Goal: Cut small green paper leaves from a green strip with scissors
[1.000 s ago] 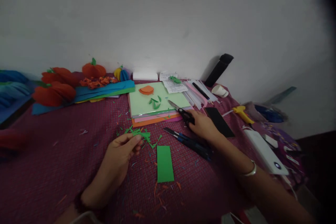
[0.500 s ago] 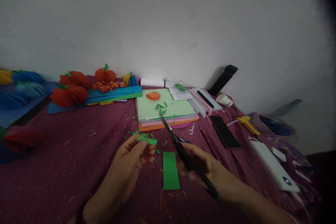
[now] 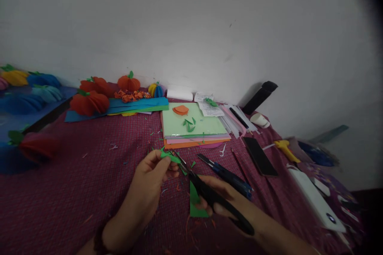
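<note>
Between the thumb and fingers of my left hand is a small folded strip of green paper. My right hand is wrapped round black-handled scissors, whose blades meet the right end of that strip. How far the blades are apart is hard to make out. Beneath the scissors a green paper rectangle lies on the cloth, partly covered by my right hand. Small green leaf cut-outs rest on the pale green sheets ahead, near an orange paper piece.
A blue utility knife and a phone lie to the right, with a yellow glue gun beyond. Paper pumpkins and blue paper strips stand at the left. A white wall rises behind.
The scissors have come down and left, from above the sheets to the green strip in my left hand. The view has shifted slightly, and the utility knife now shows more fully.
</note>
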{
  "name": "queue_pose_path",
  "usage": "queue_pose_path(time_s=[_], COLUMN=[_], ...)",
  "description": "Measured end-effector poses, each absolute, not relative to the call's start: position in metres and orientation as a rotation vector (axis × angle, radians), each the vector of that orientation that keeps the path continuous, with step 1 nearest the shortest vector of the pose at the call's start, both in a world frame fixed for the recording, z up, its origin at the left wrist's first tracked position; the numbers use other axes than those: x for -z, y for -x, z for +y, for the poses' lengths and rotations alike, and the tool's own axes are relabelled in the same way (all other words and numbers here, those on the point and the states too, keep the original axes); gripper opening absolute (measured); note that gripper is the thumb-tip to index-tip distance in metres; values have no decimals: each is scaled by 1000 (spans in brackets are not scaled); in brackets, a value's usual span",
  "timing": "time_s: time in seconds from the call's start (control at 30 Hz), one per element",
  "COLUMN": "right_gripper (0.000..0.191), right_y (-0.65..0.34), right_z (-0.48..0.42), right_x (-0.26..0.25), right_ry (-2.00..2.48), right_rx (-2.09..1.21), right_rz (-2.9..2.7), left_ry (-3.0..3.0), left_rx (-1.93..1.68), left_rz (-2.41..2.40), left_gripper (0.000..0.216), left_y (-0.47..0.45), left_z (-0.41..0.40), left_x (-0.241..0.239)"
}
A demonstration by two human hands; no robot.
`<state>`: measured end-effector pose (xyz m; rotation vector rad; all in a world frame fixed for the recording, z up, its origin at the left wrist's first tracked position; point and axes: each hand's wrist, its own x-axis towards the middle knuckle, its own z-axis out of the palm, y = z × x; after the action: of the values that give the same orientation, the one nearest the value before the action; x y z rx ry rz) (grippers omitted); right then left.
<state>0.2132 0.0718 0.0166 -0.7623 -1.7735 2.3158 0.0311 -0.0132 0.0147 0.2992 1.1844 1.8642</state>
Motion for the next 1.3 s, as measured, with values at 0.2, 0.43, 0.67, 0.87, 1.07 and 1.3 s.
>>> queue_pose_path(time_s=[0.2,0.43,0.67,0.87,1.07,1.3], right_gripper=[63,67,68,65,61,61], right_y=[-210,-209,-208,-209,-212,-213], right_z=[71,70,69,68,68,67], right_x=[-9,-5,-4,-1,3,1], right_ry=[747,784,790,811,858,826], right_rx=[-2278,-2248,-2225,-2241,-2271,-2273], right_rz=[-1783,-1828,-1815,-1782,-1746,-1736], left_ry=[-281,-263,-263,-261,-218,-233], left_rx=[-1865,-1866,-1860,-1863,-1854,-1846], left_rz=[1207,1183,1191,1179,1152,1150], left_gripper=[17,20,20,21,20,18], left_y=[-33,-35,-37,-36,-37,-37], left_z=[-12,-11,-12,-11,-10,-8], left_x=[-14,-11,-8,-6,-7,-5])
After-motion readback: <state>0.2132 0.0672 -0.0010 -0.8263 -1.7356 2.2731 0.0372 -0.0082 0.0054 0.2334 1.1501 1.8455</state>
